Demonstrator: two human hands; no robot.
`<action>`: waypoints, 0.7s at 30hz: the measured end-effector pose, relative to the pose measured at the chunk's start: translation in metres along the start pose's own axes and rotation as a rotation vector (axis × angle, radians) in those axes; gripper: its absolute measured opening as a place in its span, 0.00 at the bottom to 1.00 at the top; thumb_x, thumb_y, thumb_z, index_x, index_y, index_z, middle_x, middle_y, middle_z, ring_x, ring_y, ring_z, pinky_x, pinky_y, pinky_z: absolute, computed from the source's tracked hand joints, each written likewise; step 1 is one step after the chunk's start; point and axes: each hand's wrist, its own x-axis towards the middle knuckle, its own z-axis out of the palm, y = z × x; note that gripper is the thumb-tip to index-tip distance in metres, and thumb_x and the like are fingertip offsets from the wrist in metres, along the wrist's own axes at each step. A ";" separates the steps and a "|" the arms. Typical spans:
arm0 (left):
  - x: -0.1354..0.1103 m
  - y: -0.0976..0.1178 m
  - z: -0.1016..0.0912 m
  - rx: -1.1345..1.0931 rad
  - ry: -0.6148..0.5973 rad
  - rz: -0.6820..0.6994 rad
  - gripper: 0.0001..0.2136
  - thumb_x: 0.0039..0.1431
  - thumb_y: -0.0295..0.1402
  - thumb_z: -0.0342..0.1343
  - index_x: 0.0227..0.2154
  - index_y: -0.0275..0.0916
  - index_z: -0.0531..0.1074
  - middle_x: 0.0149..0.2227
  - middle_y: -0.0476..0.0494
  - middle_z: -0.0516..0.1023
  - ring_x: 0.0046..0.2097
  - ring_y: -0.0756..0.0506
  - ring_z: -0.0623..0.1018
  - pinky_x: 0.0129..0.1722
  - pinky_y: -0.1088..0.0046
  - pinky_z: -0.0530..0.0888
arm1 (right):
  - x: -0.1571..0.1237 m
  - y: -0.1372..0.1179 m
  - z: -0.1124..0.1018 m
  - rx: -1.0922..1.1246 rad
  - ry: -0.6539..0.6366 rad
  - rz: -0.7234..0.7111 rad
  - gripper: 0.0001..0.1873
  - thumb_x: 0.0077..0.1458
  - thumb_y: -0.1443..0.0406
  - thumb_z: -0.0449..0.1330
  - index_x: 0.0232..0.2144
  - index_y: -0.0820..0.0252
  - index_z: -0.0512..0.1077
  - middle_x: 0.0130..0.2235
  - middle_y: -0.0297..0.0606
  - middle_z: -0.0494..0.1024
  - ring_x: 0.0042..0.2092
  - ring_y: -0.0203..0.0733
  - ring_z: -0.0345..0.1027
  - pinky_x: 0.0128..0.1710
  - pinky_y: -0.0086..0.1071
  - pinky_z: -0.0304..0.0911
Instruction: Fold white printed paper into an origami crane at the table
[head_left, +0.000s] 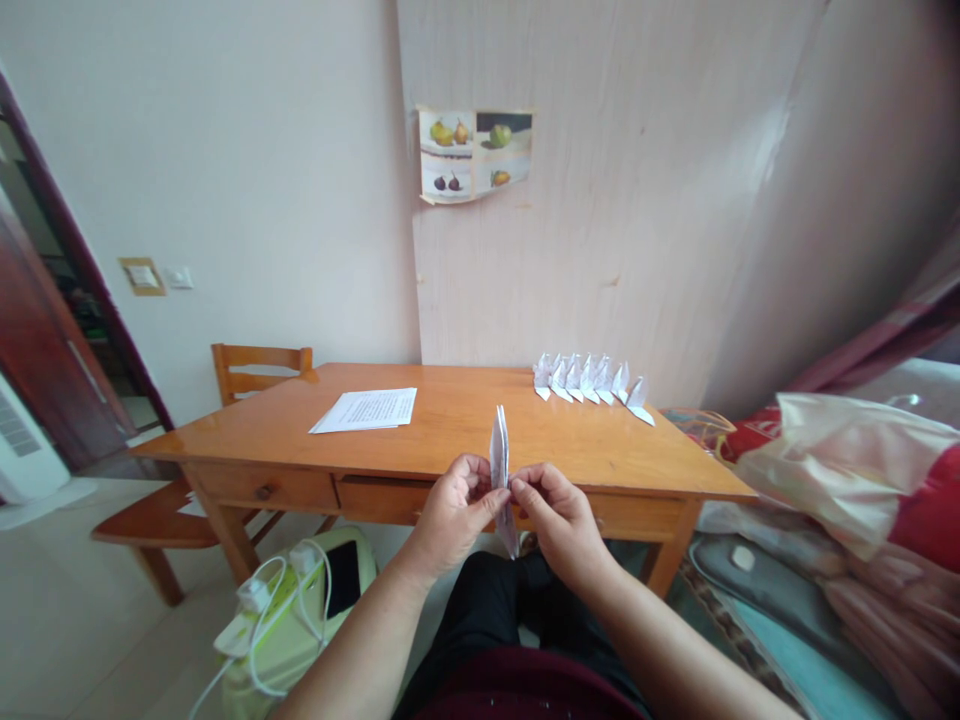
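A folded paper (500,450), narrow and seen nearly edge-on, stands upright between my hands in front of the table's near edge. My left hand (461,505) pinches it from the left, thumb across its lower half. From the right, the thumb and fingertips of my right hand (555,510) pinch its edge. Its layers part slightly at the top. Several folded paper figures (589,380) with pointed tips stand in a row at the table's back right. A stack of printed sheets (367,410) lies flat on the left half of the table.
The wooden table (450,430) has drawers below its front edge. A wooden chair (161,515) stands at the left. Near my left arm is a pale green box (349,545) with white cables and a phone. Bags (847,460) are piled at the right.
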 end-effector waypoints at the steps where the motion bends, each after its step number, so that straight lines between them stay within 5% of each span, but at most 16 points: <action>1: 0.000 0.001 0.000 -0.014 -0.006 -0.004 0.13 0.58 0.36 0.63 0.39 0.38 0.65 0.36 0.46 0.76 0.37 0.49 0.75 0.40 0.72 0.71 | 0.000 -0.001 0.000 0.009 0.001 0.007 0.13 0.59 0.55 0.61 0.33 0.59 0.72 0.30 0.35 0.73 0.32 0.38 0.65 0.34 0.31 0.63; 9: -0.001 0.006 0.000 0.024 -0.001 -0.005 0.09 0.59 0.35 0.60 0.38 0.37 0.67 0.34 0.47 0.76 0.38 0.48 0.76 0.40 0.73 0.71 | 0.000 -0.004 0.000 0.007 0.001 0.049 0.14 0.58 0.54 0.62 0.32 0.59 0.71 0.29 0.35 0.74 0.31 0.37 0.66 0.32 0.31 0.64; 15: 0.000 -0.004 0.002 0.271 0.115 0.064 0.06 0.60 0.32 0.57 0.34 0.39 0.65 0.28 0.51 0.73 0.29 0.51 0.72 0.31 0.76 0.67 | -0.002 -0.004 0.002 -0.014 -0.027 0.037 0.10 0.59 0.57 0.61 0.35 0.59 0.71 0.29 0.34 0.74 0.29 0.36 0.66 0.29 0.30 0.63; 21: -0.002 0.002 0.005 0.508 0.163 0.156 0.02 0.60 0.31 0.55 0.34 0.39 0.68 0.30 0.49 0.75 0.32 0.48 0.75 0.34 0.74 0.69 | -0.001 -0.001 0.003 -0.056 -0.023 0.026 0.10 0.58 0.58 0.61 0.35 0.59 0.72 0.30 0.36 0.75 0.30 0.38 0.69 0.31 0.31 0.66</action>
